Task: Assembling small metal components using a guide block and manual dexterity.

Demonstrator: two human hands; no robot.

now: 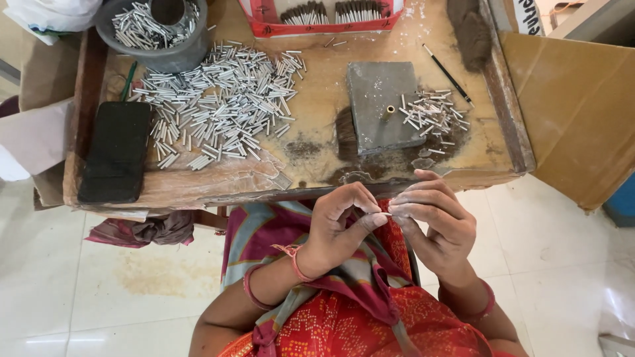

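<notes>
Silvery thin tube point(389, 213) pinched between fingertips of left hand point(340, 228) and right hand point(436, 221), both closed on it, near the wooden tray point(317, 178) edge. Far left: loose tube pile point(218, 106), black phone point(118, 151). Far right: grey block point(383, 106).
</notes>
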